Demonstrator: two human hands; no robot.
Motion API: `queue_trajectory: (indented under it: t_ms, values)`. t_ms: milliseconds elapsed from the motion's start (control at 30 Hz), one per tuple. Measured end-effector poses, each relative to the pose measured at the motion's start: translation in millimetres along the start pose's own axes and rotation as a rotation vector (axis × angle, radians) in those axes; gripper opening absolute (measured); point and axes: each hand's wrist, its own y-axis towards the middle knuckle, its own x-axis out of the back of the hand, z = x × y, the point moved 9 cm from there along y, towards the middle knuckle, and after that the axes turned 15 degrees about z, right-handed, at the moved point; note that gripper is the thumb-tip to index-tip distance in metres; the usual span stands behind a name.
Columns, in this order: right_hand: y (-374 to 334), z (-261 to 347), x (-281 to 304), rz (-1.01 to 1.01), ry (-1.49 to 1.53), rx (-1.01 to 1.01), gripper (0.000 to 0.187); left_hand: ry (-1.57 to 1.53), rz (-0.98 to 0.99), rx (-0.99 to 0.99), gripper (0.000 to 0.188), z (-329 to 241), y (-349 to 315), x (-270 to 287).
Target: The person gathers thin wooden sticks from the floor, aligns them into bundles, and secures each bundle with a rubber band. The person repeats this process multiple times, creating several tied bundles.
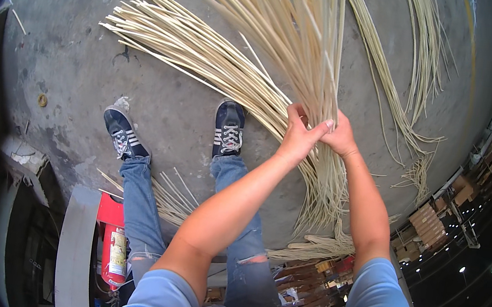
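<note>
Both my hands are wrapped round one bundle of long pale rattan canes (308, 56). My left hand (304, 133) closes on it from the left, thumb across the front. Just to its right, my right hand (341, 135) grips the same bundle, its fingers partly hidden behind the canes. Above my hands the canes fan out past the top edge; below, thin ends (322, 194) hang or spread over the floor. Behind the held bundle, a second bundle of canes (197, 54) lies on the floor, its cut ends toward the upper left.
More thin strands (385, 91) lie along the right on the grey concrete floor (63, 80). Other canes (171, 199) lie behind my legs. A red fire extinguisher (114, 254) stands at the lower left. Stacked cartons (429, 227) are at the right. A small ring (42, 100) lies at left.
</note>
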Motion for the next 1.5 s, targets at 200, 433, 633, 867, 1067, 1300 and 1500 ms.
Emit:
queue_trajectory:
  t_ms: [200,433,633,867,1067,1300,1500]
  values:
    - [-6,-1,0,0.167,0.043,-0.111,0.067,-0.067,0.146,0.077,0.084,1,2,12]
    - [-3,-2,-8,0.216,0.01,-0.136,0.086,-0.032,0.118,0.149,0.068,-3,-3,26]
    - [-2,11,-20,0.099,-0.19,0.035,0.1,-0.076,0.172,0.177,0.069,2,-10,14]
    - [-10,4,-4,0.088,0.063,-0.012,0.068,0.052,0.121,0.014,0.061,-25,-6,-22]
    - [-46,14,16,0.098,-0.026,-0.113,0.062,-0.096,0.107,0.104,0.063,-35,-21,-59]
    - [-74,34,-9,0.08,0.055,-0.122,0.064,-0.221,0.159,0.193,0.056,-28,-53,-56]
    - [-91,38,-19,0.034,-0.074,-0.089,0.07,-0.202,0.14,0.175,0.06,-32,-80,-61]
